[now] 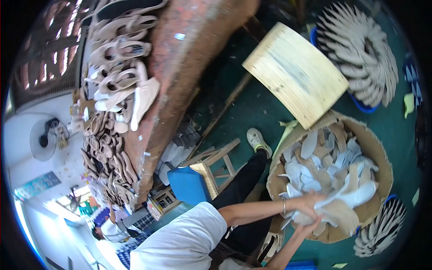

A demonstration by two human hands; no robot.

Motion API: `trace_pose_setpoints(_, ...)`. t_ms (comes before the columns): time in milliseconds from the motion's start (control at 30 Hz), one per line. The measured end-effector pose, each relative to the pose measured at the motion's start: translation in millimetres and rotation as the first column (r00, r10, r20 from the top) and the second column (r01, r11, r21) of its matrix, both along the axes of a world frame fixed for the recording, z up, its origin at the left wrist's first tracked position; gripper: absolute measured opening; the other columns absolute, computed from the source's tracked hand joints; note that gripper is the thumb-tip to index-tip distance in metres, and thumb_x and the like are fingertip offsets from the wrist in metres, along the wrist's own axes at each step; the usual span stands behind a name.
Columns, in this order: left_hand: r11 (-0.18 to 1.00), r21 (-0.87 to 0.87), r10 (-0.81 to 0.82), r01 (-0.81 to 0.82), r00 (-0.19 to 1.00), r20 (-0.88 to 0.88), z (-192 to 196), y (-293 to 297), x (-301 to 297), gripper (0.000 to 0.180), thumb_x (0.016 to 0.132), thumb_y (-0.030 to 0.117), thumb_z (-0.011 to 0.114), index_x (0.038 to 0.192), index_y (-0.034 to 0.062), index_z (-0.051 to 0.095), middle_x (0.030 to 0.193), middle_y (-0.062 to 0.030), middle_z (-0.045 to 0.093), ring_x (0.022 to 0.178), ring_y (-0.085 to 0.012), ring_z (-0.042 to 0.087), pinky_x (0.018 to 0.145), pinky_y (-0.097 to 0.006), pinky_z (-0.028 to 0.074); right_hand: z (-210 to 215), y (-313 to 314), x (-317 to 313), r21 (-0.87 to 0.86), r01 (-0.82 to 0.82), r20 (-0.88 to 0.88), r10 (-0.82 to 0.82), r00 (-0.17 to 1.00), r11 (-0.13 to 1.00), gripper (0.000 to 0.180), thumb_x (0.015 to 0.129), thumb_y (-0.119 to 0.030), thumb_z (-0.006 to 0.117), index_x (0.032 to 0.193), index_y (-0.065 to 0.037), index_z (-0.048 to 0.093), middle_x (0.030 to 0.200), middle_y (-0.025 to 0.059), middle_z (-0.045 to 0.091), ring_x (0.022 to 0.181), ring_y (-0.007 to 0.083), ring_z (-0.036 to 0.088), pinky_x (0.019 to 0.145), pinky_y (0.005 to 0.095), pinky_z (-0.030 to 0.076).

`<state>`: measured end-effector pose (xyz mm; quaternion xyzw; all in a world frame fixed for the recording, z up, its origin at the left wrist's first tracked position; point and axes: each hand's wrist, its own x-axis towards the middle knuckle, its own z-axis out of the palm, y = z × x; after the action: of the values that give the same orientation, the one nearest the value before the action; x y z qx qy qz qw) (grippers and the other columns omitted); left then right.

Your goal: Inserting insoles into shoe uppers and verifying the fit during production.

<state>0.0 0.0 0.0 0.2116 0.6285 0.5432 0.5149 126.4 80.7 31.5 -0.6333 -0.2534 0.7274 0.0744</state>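
Both of my hands are over a round cardboard bin (pixel 386 175) heaped with loose white and beige insole-shaped pieces (pixel 301 173). A bracelet circles the wrist of my left hand (pixel 306 205), whose fingers are closed over the near end of a bunch of insoles (pixel 344 211). From the lower edge my right hand (pixel 310 226) reaches in, its fingers bent around the underside of the same bunch. The bunch lies fanned out, with white and beige pieces overlapping. Part of each hand's grip is hidden by the pieces.
A wooden stool (pixel 294 72) stands beyond the bin. Blue basins (pixel 366 108) carry rings of stacked insoles. Sandals (pixel 123 51) line a worn reddish workbench (pixel 180 58). Nearby are a wooden stool frame (pixel 225 159), a blue box (pixel 189 184) and a person (pixel 112 231) at the bench.
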Motion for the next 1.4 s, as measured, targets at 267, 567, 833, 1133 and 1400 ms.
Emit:
trace_pose_setpoints(267, 0.976, 0.217, -0.049, 0.031, 0.996, 0.076, 148, -41, -12, 0.108, 0.049, 0.045, 0.084, 0.141, 0.0046, 0.044, 0.132, -0.0198, 0.057, 0.124, -0.0362, 0.052, 0.108, -0.045, 0.03, 197, -84, -57, 0.232, 0.199, 0.015, -0.209, 0.978, 0.952, 0.084, 0.095, -0.055, 0.056, 0.153, -0.002, 0.027, 0.156, 0.0162, 0.031, 0.142, 0.031, 0.035, 0.118, 0.0446, 0.027)
trace_pose_setpoints(567, 0.937, 0.339, 0.125, -0.087, 0.988, -0.094, 313, -151, -107, 0.116, 0.058, 0.047, 0.081, 0.152, 0.0011, 0.031, 0.147, -0.0209, 0.044, 0.129, -0.0355, 0.043, 0.111, -0.044, 0.026, 336, -153, -117, 0.401, -0.203, -0.199, 0.302, 0.932, 0.893, 0.083, 0.094, -0.055, 0.057, 0.153, -0.005, 0.028, 0.156, 0.0157, 0.032, 0.141, 0.03, 0.035, 0.117, 0.0444, 0.029)
trace_pose_setpoints(833, 0.651, 0.588, 0.746, -0.48, 0.549, -0.377, 435, -293, -255, 0.107, 0.058, 0.052, 0.083, 0.143, 0.0013, 0.041, 0.133, -0.022, 0.047, 0.121, -0.0368, 0.043, 0.107, -0.047, 0.029, 403, -212, -320, 0.621, -0.423, -0.404, 0.733, 0.548, 0.659, 0.077, 0.089, -0.035, 0.069, 0.149, -0.003, 0.033, 0.145, 0.0146, 0.047, 0.133, 0.0303, 0.047, 0.113, 0.0452, 0.037)
trace_pose_setpoints(1133, 0.124, 0.765, 0.974, -0.632, 0.223, 0.026, 513, -460, -422, 0.082, 0.067, 0.027, 0.089, 0.133, -0.0008, 0.05, 0.127, -0.016, 0.057, 0.117, -0.0263, 0.055, 0.102, -0.04, 0.044, 523, -407, -583, 0.801, -0.475, -0.467, 0.877, -0.117, 0.363, 0.094, 0.078, -0.012, 0.078, 0.154, -0.005, 0.023, 0.142, 0.0134, 0.046, 0.13, 0.0274, 0.048, 0.108, 0.04, 0.04)
trace_pose_setpoints(1400, -0.261, 0.754, 0.965, -0.603, -0.138, 0.224, 470, -608, -545, 0.058, 0.081, 0.015, 0.074, 0.132, -0.0019, 0.052, 0.125, -0.0112, 0.061, 0.11, -0.02, 0.061, 0.096, -0.032, 0.05, 497, -595, -765, 0.934, -0.336, -0.056, 0.88, -0.471, -0.121, 0.119, 0.066, -0.036, 0.089, 0.154, 0.002, 0.019, 0.144, 0.0221, 0.045, 0.131, 0.0305, 0.048, 0.11, 0.038, 0.038)
